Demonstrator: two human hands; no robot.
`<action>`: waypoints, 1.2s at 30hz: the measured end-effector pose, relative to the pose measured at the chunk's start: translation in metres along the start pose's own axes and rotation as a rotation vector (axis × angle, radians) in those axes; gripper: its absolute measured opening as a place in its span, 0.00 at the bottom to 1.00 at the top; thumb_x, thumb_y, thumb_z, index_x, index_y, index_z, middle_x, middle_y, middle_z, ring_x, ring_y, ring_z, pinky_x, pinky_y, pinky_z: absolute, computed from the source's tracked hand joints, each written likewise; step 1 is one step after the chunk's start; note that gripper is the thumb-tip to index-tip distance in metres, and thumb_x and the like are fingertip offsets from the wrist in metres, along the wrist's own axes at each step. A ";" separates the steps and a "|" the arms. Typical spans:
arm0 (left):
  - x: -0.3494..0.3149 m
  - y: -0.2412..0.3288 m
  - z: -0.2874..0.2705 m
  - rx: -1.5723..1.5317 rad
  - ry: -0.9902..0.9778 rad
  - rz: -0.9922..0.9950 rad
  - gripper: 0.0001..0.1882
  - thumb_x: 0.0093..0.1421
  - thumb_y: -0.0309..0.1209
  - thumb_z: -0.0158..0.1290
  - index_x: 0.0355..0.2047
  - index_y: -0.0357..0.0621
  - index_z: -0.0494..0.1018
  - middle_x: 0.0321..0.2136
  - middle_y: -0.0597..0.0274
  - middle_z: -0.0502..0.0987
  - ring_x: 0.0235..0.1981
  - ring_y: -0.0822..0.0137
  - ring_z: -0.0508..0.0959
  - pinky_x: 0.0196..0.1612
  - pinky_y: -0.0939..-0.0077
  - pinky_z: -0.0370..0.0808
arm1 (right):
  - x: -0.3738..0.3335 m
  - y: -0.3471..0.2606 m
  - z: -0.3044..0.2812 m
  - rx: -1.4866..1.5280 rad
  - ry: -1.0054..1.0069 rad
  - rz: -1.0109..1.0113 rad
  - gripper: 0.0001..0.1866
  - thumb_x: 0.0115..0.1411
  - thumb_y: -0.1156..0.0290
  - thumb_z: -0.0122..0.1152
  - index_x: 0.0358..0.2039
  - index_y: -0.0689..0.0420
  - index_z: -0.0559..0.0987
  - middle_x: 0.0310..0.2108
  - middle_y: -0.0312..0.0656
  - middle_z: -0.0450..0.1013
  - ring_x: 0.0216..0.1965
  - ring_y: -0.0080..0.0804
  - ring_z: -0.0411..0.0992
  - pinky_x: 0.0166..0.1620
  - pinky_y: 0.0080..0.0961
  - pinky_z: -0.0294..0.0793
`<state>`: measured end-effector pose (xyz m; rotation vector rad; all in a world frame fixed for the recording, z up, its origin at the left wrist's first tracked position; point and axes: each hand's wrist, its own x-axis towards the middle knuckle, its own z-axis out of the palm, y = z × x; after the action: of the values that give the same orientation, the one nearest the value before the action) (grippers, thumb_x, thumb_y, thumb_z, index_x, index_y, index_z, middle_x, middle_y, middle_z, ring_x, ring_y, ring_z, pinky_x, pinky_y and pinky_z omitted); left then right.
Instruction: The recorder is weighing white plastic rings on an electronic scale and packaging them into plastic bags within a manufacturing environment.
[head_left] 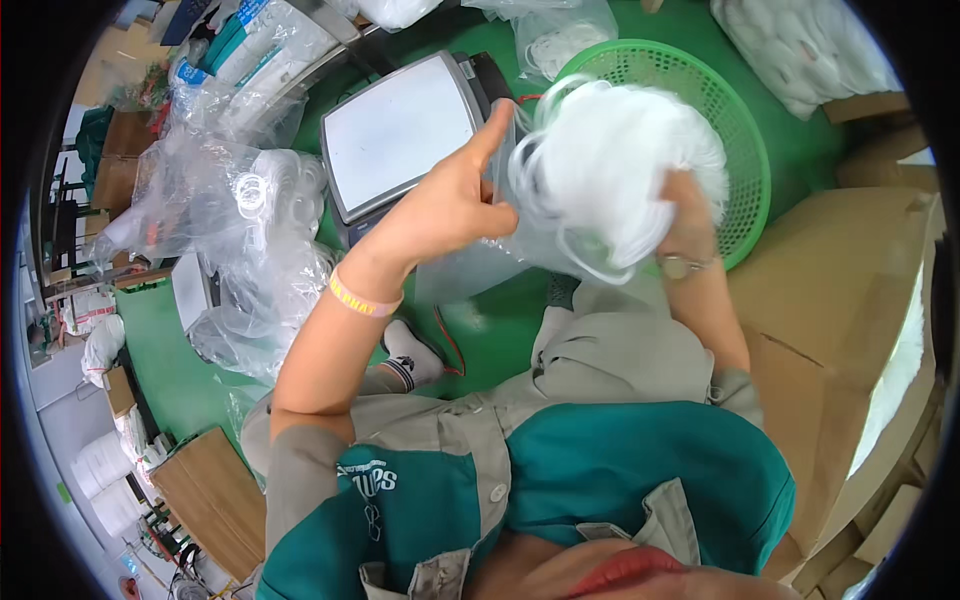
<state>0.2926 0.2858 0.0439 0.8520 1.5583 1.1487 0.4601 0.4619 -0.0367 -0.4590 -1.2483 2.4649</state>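
Left hand: left hand (455, 205) is up in front of the chest, fingers closed on the top edge of a clear, thin plastic bag (480, 268), thumb sticking up.
Right hand: right hand (690, 205) is beside it, to the right, wrapped around a big fluffy bundle of white, thin plastic rings (610, 175). Only the back of the hand and the wrist show; the fingers are hidden in the bundle.
Hands together: they are close, with the bundle between them.
Step in hand: it looks like the bundle is going into the bag, since its left side sits right at the bag's mouth.
Next move calls for: I think the left hand must keep the bag mouth wide while the right hand pushes the rings down without letting any slip out.
How the bundle looks: white, soft and loopy, many thin rings tangled together, some loops hanging loose below the hand.
How the bag looks: see-through and floppy, hanging down under the left hand.
Behind the right hand: a round green plastic basket (730, 130) with holes in it.
Behind the left hand: a flat grey weighing scale (395, 130).
Far left of the left hand: a heap of clear bags with more rings (240, 220).
Right of the right hand: a brown cardboard box (830, 300).
Underneath: a green floor (180, 370).
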 end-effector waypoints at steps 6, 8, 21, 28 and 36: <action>-0.029 -0.028 0.008 0.017 0.050 -0.005 0.47 0.40 0.16 0.46 0.61 0.40 0.36 0.43 0.63 0.64 0.24 0.81 0.64 0.27 0.89 0.65 | 0.025 0.050 0.040 -0.074 -0.306 0.257 0.30 0.40 0.78 0.60 0.48 0.60 0.65 0.42 0.41 0.68 0.43 0.29 0.67 0.48 0.27 0.66; -0.039 -0.026 0.012 -0.216 0.046 -0.001 0.49 0.40 0.12 0.43 0.62 0.48 0.35 0.47 0.67 0.60 0.22 0.83 0.61 0.24 0.90 0.62 | 0.030 0.053 0.039 -0.508 -0.533 0.199 0.33 0.38 0.74 0.63 0.49 0.61 0.64 0.45 0.45 0.66 0.46 0.33 0.66 0.49 0.27 0.65; -0.072 -0.027 -0.020 -0.247 0.103 -0.004 0.48 0.37 0.09 0.37 0.61 0.44 0.37 0.62 0.67 0.41 0.17 0.86 0.58 0.18 0.89 0.58 | 0.089 -0.037 -0.005 -0.628 -0.402 0.164 0.07 0.54 0.71 0.52 0.29 0.61 0.75 0.29 0.38 0.73 0.33 0.24 0.72 0.34 0.17 0.72; -0.068 -0.024 -0.031 -0.232 0.084 -0.063 0.48 0.35 0.08 0.34 0.61 0.43 0.38 0.63 0.65 0.37 0.18 0.85 0.57 0.21 0.90 0.60 | 0.207 0.049 -0.182 -0.570 0.011 0.179 0.27 0.48 0.70 0.55 0.49 0.65 0.63 0.46 0.51 0.66 0.48 0.40 0.67 0.46 0.27 0.69; -0.059 -0.023 -0.034 -0.223 0.095 -0.080 0.48 0.35 0.09 0.36 0.61 0.43 0.39 0.63 0.63 0.38 0.18 0.84 0.60 0.20 0.89 0.61 | 0.194 0.086 -0.138 -1.852 0.002 0.545 0.36 0.34 0.60 0.64 0.48 0.50 0.68 0.47 0.42 0.68 0.49 0.40 0.66 0.51 0.52 0.55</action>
<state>0.2762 0.2160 0.0422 0.5896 1.4930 1.2928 0.3332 0.5965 -0.2100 -1.2178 -3.3265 0.6922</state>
